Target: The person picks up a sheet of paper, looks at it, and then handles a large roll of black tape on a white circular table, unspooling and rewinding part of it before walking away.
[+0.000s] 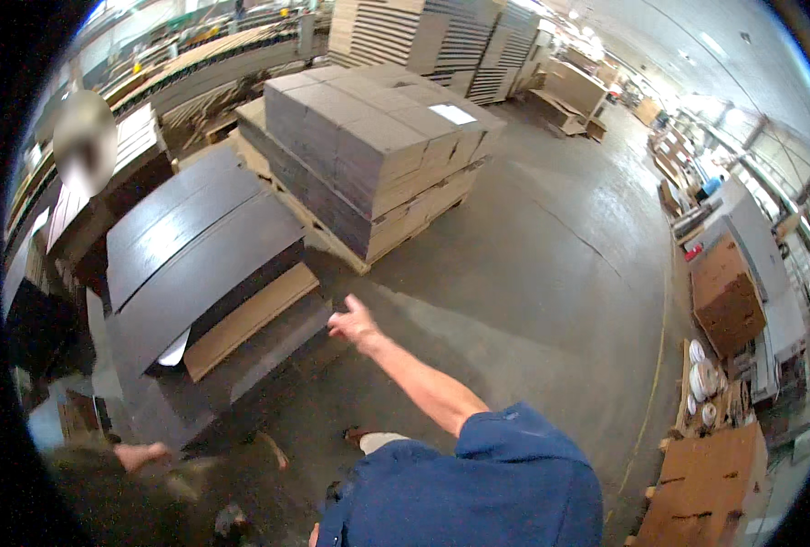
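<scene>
The right hand (354, 323), loosely spread and empty, hangs near the stacked dark boards (218, 255), whose uneven layers could slide if bumped; the left hand's (315, 536) grip I cannot tell.

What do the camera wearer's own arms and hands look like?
The right hand is bare, with no glove. A plain navy-blue short sleeve covers the upper arm, leaving the forearm uncovered, with no visible cables. The left arm cannot be made out clearly.
</scene>
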Demonstrator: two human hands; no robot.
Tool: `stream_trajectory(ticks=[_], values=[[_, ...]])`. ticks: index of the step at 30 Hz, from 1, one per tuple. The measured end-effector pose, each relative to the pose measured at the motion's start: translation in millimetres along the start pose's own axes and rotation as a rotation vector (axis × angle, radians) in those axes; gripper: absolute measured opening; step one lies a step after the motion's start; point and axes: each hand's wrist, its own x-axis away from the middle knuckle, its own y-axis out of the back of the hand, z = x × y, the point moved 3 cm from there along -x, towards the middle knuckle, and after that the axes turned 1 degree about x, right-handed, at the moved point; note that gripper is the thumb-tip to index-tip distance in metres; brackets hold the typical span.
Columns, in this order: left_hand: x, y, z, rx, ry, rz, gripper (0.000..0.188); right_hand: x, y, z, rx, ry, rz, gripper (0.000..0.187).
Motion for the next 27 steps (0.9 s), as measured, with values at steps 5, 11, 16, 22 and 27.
stream_trajectory(ticks=[5, 11, 16, 22, 27], values=[[-21, -21, -48, -0.077, 0.044, 0.08, 0.019, 1, 211, 199, -0.139, 0.629, -0.393, 0.082], [-72, -51, -83, -0.209, 0.009, 0.214, 0.019, 45, 373, 289, -0.067, 0.834, -1.079, 0.088], [-88, -61, -86, -0.188, -0.17, 0.154, 0.02, 6, 252, 172, 0.398, 0.63, -0.769, 0.069], [-46, -111, -83, -0.761, -0.472, -0.018, 0.039, 80, 317, -220, -0.602, -0.55, 0.506, 0.023], [45, -10, -25, -0.481, -0.581, -0.206, 0.037, 136, 121, -309, 0.289, -0.89, 0.546, 0.018]])
